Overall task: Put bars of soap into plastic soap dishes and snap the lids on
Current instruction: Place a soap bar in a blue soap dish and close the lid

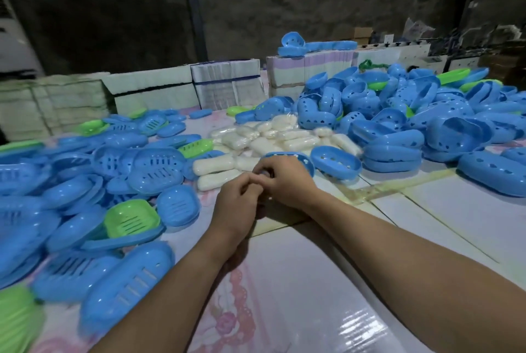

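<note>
My left hand (239, 204) and right hand (284, 179) meet with fingers curled around something I can't make out, while white wrapped soap bars (273, 136) and heaped blue plastic soap dishes (398, 113) still crowd the surface (313, 281), so I judge most remains.

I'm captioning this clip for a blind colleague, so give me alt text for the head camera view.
Two hands, left hand and right hand, meet at the middle of a table, fingers curled together over something small and hidden. White soap bars lie just beyond, between heaps of blue dishes and lids, a few green.
</note>
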The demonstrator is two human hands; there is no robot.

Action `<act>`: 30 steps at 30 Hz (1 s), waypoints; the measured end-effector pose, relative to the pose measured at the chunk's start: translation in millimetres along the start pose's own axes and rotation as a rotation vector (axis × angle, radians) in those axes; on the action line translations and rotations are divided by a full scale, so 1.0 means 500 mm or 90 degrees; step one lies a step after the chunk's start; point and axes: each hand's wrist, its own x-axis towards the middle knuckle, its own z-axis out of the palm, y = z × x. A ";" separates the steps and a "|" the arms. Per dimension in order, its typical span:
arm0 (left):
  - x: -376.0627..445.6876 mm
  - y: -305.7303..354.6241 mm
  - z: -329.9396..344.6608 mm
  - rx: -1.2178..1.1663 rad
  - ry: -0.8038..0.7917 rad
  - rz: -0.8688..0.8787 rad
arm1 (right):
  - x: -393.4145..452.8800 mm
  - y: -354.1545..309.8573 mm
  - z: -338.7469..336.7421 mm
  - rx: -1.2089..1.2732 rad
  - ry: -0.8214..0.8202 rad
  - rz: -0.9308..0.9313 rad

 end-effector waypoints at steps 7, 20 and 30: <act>0.023 0.029 -0.064 0.489 0.173 0.103 | 0.000 -0.002 -0.006 0.012 0.007 -0.042; 0.025 0.018 -0.141 0.830 0.041 -0.119 | -0.010 0.005 -0.019 0.055 0.027 -0.045; 0.016 0.025 -0.076 0.355 0.123 0.058 | 0.004 0.032 -0.042 0.035 0.114 0.060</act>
